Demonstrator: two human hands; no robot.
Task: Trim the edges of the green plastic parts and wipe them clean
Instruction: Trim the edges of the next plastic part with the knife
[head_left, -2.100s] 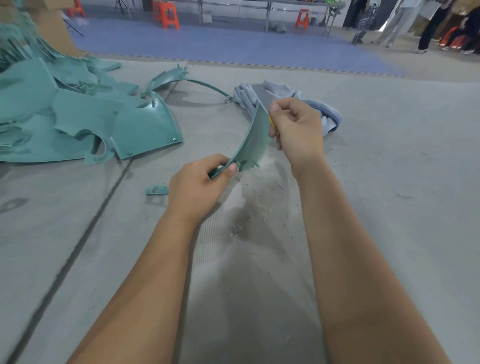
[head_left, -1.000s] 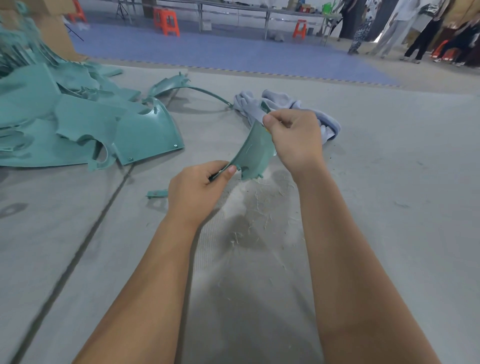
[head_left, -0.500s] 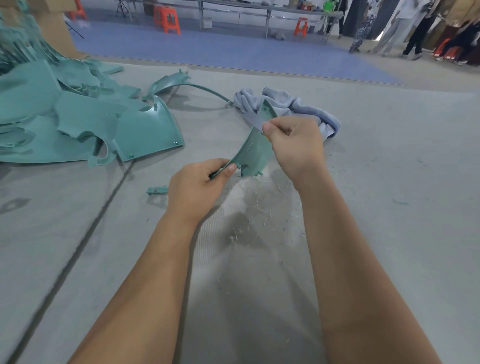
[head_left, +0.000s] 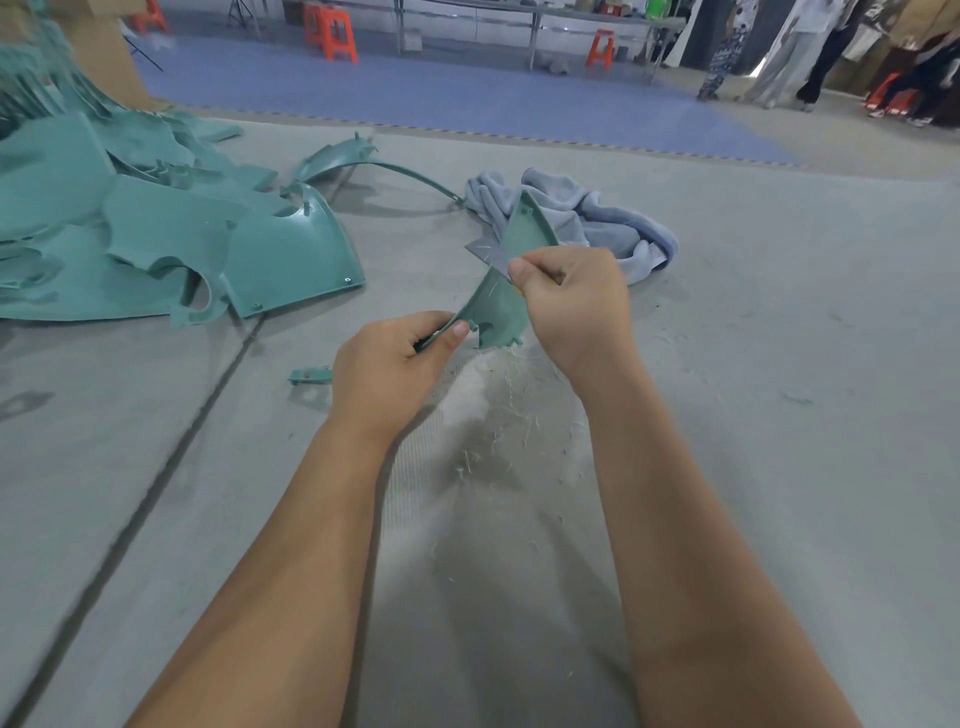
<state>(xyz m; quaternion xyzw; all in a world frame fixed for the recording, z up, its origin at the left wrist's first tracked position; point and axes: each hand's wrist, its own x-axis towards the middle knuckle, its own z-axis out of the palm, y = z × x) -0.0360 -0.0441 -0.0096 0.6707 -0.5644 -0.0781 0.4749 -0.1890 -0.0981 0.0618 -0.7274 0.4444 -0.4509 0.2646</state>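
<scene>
A curved, pointed green plastic part (head_left: 511, 280) stands on edge between my hands above the grey floor mat. My left hand (head_left: 395, 364) pinches its lower end between thumb and fingers. My right hand (head_left: 576, 301) grips a small flat grey blade (head_left: 485, 252) with a bit of yellow handle showing, and the blade lies against the part's left edge about halfway up. Pale plastic shavings (head_left: 511, 415) lie on the mat below the part. A crumpled light blue-grey cloth (head_left: 597, 223) rests just behind the part.
A pile of large green plastic panels (head_left: 156, 234) fills the left side, with a thin curved green piece (head_left: 374, 166) behind it. A small green offcut (head_left: 310, 375) lies left of my left hand. Orange stools, tables and standing people are far behind on blue flooring.
My right hand has slid the blade down the part's edge from near the tip to about halfway. My left hand keeps its pinch on the lower end. More shavings lie below.
</scene>
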